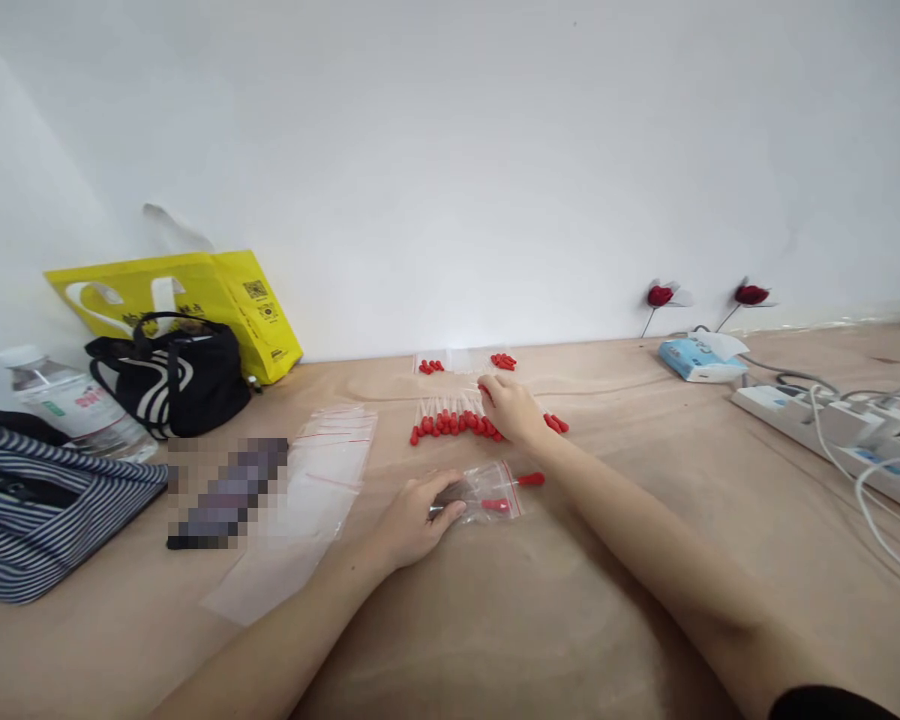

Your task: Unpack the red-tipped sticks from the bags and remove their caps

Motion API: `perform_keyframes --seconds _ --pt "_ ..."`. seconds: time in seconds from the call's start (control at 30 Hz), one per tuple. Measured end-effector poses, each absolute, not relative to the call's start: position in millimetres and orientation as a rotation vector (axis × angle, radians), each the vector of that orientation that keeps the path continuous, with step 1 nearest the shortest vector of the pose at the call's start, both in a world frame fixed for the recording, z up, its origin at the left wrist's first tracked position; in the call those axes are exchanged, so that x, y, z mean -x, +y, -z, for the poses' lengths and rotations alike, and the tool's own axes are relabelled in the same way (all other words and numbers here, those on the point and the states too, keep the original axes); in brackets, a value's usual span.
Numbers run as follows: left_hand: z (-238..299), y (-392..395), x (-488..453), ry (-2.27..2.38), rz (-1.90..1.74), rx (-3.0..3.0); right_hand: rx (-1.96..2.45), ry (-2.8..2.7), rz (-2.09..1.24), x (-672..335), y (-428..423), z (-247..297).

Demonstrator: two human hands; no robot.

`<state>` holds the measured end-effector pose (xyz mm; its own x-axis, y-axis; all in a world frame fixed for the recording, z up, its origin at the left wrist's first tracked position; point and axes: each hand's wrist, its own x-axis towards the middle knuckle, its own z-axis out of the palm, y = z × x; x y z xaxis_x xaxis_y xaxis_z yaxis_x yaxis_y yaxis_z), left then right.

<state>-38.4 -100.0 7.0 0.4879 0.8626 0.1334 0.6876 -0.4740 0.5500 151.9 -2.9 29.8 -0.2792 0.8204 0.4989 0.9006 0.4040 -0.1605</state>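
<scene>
My left hand (414,518) rests on the table, fingers closed on the mouth of a small clear zip bag (487,493) with a red seal line. That bag holds red-capped droppers, and one red cap (531,479) sticks out on its right. My right hand (511,409) reaches farther out, its fingers curled over a row of red-capped droppers (450,421) lying side by side. A few more droppers (556,423) lie just right of that hand. What the right fingers hold, if anything, is hidden.
A stack of empty zip bags (322,470) lies left of my left hand. Filled bags (465,361) sit by the wall. At left are a black bag (172,375), a yellow bag (195,295), a water bottle (67,405) and striped fabric (37,510). A power strip (840,425) with cables and a tissue pack (697,358) lie at right.
</scene>
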Motion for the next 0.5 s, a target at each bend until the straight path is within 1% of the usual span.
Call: perform_keyframes --seconds 0.17,0.33,0.5 --pt "-8 -100 38 1.303 -0.534 -2.336 1.452 -2.319 0.255 -136 0 -22" --pt "-8 -101 37 1.322 -0.515 -2.354 1.441 -2.352 0.263 -131 -6 -18" --pt "-6 -100 38 1.322 -0.518 -2.359 1.387 -2.296 0.15 -130 -7 -15"
